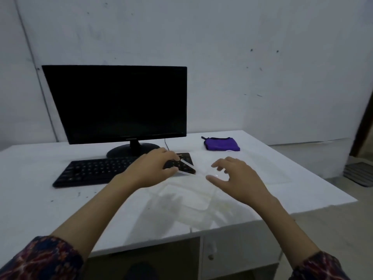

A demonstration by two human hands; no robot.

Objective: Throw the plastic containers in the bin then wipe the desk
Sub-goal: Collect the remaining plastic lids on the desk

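My left hand (pixel 153 168) pinches the far-left rim of a clear plastic container (pixel 185 190) over the keyboard (pixel 90 170) corner. My right hand (pixel 234 178) hovers with fingers spread, gripping nothing I can make out — a second clear container (pixel 262 168) lies just right of it, its long side running left-right across the desk (pixel 40 209).

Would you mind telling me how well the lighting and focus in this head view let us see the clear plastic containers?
Head view: dim, flat light and soft focus; the clear plastic containers nearly vanish against the white desk, showing only faint edges and grey shadows. The left hand grips one rim over the black keyboard; wide-angle distortion bends the black monitor.
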